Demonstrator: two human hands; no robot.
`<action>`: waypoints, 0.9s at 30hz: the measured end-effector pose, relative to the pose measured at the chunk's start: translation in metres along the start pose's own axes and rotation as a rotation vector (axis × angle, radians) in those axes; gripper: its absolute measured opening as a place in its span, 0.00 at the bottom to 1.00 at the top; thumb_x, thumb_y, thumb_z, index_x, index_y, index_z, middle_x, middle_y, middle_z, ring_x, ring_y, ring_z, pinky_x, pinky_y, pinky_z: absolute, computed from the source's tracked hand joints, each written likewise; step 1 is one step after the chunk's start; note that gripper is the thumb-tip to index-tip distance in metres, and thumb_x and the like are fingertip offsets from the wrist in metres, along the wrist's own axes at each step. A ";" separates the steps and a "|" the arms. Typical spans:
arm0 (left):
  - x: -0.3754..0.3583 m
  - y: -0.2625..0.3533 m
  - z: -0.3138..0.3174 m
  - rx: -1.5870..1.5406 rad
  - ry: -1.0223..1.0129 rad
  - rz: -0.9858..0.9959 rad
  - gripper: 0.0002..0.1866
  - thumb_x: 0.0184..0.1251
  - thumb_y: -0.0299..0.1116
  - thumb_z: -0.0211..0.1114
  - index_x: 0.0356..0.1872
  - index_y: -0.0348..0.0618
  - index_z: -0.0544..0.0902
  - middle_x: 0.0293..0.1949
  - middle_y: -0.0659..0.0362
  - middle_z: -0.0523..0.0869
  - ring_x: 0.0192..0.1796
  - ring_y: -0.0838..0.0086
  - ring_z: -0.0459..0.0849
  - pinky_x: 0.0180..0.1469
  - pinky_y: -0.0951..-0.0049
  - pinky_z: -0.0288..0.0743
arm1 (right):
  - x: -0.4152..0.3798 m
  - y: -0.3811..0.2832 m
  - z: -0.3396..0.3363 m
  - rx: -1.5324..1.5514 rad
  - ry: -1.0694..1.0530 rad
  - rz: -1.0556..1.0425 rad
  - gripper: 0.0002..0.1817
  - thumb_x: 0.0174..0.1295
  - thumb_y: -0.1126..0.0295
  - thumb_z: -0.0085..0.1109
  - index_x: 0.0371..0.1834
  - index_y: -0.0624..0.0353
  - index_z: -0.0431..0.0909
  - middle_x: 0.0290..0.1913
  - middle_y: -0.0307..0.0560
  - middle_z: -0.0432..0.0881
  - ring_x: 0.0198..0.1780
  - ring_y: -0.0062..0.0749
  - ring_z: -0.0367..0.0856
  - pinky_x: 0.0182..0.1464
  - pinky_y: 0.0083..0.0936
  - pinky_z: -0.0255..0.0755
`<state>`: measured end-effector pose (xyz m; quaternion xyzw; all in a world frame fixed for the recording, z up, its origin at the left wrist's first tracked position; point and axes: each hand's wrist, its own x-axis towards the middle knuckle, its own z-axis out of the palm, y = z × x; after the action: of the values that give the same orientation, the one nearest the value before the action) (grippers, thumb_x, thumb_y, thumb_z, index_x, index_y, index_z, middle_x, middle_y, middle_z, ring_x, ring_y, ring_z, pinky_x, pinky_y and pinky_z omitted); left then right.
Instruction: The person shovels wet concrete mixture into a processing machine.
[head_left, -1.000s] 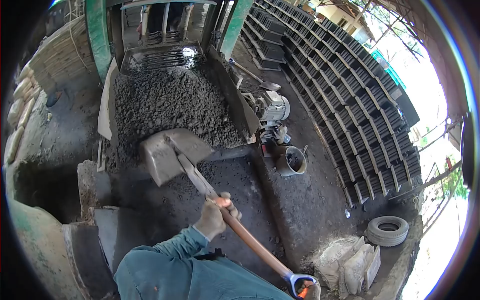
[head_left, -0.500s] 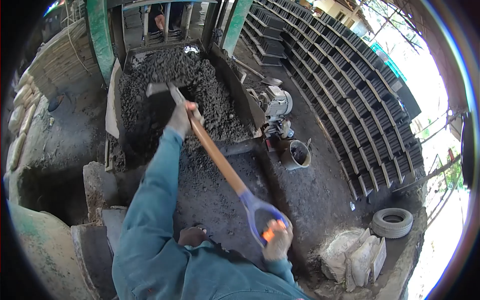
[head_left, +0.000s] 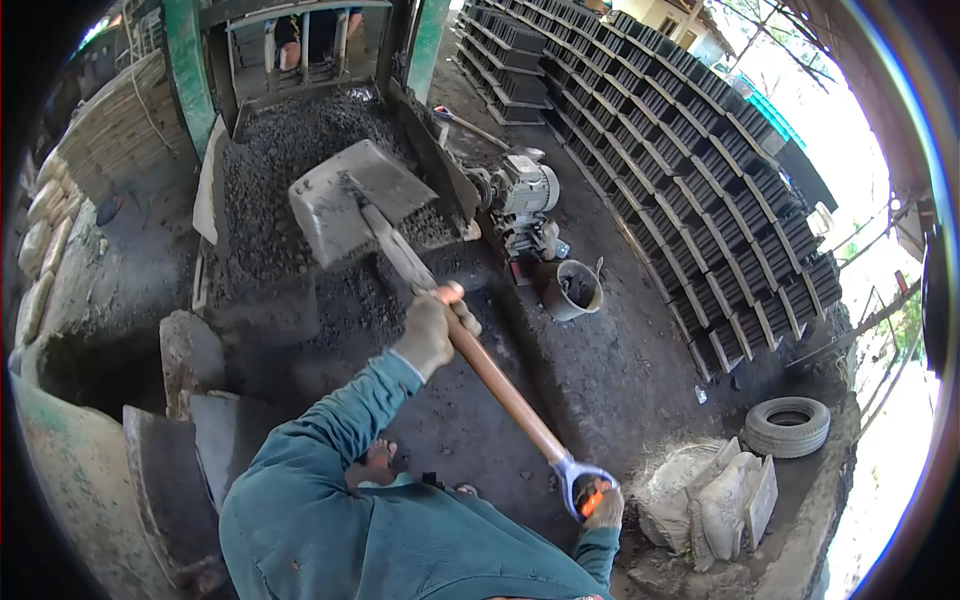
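Note:
A shovel with a wooden shaft crosses the view diagonally. My left hand, in a worn glove, is wrapped round the shaft near the metal socket. My right hand, gloved with orange fingertips, grips the blue D-shaped handle. The wide metal blade is raised over the near part of a trough and looks bare but for smears. Dark, crumbly wet mix fills the trough behind and below the blade.
Right of the trough stand an electric motor and a bucket. Another shovel lies behind them. Dark blocks fill long racks. A tyre and sacks lie at lower right. A person's leg shows beyond the trough.
The shovel has drawn back from the mix toward me, its blade now in full view. The loose mix flying ahead of it has settled. Both hands have shifted right.

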<state>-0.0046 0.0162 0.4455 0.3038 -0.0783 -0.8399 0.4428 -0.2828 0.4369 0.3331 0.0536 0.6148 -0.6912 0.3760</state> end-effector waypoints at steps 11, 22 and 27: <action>-0.059 -0.171 0.024 -0.015 0.098 -0.200 0.07 0.65 0.27 0.69 0.39 0.47 0.78 0.26 0.59 0.78 0.26 0.63 0.81 0.39 0.50 0.82 | -0.012 -0.056 -0.226 -0.135 0.207 0.303 0.09 0.58 0.65 0.68 0.34 0.54 0.78 0.23 0.39 0.76 0.20 0.33 0.75 0.23 0.30 0.74; 0.103 -0.017 0.008 0.071 0.018 -0.074 0.05 0.62 0.30 0.65 0.33 0.47 0.76 0.25 0.59 0.76 0.25 0.64 0.79 0.39 0.49 0.79 | -0.029 -0.062 0.044 -0.221 -0.009 0.040 0.11 0.51 0.67 0.65 0.35 0.61 0.79 0.21 0.48 0.78 0.17 0.39 0.78 0.22 0.36 0.77; 0.201 0.104 -0.022 0.150 -0.017 0.041 0.07 0.60 0.31 0.64 0.35 0.45 0.76 0.26 0.57 0.76 0.24 0.63 0.79 0.35 0.49 0.78 | -0.050 -0.038 0.220 -0.155 -0.077 -0.058 0.08 0.56 0.69 0.63 0.33 0.62 0.78 0.22 0.45 0.78 0.20 0.35 0.79 0.26 0.32 0.77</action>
<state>-0.0045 -0.2022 0.3805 0.3273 -0.1510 -0.8249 0.4354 -0.1839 0.2628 0.4429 -0.0203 0.6530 -0.6535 0.3822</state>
